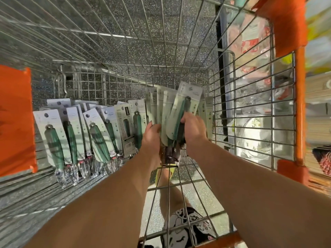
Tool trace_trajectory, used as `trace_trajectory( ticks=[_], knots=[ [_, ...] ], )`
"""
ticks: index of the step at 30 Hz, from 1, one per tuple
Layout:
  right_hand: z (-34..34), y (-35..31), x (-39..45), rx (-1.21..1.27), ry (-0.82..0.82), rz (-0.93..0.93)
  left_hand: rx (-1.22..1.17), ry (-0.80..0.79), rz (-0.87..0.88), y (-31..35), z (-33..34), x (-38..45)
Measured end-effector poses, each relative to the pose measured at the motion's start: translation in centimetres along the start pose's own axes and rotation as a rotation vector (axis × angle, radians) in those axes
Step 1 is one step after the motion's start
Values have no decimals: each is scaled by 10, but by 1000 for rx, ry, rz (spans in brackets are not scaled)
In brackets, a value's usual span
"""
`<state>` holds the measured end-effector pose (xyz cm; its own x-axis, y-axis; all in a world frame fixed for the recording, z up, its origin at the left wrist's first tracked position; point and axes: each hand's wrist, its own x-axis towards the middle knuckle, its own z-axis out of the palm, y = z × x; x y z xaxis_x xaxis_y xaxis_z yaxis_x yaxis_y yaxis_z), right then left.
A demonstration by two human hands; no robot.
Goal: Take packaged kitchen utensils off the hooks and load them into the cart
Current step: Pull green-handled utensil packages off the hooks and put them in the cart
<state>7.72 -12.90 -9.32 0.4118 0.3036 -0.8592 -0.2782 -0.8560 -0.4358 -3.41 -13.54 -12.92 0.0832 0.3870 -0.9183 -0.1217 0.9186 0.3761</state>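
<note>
Inside the wire cart (250, 97), both hands grip one fanned bundle of packaged utensils (172, 111). The left hand (152, 135) has its fingers curled round the bundle's lower left edge; the right hand (193, 129) wraps its fingers over a green-handled pack at the front. The packs stand up above the fingertips. To the left of the left hand's fingers, a row of packs (80, 133) leans in the cart.

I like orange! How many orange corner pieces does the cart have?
3 show: one at the left side, one at the top right corner, one low on the right post. More may hide outside the picture.
</note>
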Motion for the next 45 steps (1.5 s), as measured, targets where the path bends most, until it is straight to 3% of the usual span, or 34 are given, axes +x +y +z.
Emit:
trace_trajectory(
  ticks=[10,16,21,27,31,37,41,45],
  knots=[
    [8,-41,-60,29,61,-68,195,-50,94,49,6,-51],
    [-1,-63,-113,154,94,-141,123,-211,104,65,-1,-87],
    [-23,-81,-162,200,69,-198,211,-359,200,83,1,-134],
    [-68,-115,-235,133,39,-450,244,-518,373,120,23,-202],
    [-110,-135,-287,204,120,-561,165,-614,542,141,58,-252],
    [-185,-140,-364,312,219,-699,270,-707,698,153,120,-334],
    [-233,-128,-407,370,406,-826,319,-839,749,140,161,-392],
    [-275,-104,-453,398,597,-812,418,-992,768,113,196,-443]
  ],
)
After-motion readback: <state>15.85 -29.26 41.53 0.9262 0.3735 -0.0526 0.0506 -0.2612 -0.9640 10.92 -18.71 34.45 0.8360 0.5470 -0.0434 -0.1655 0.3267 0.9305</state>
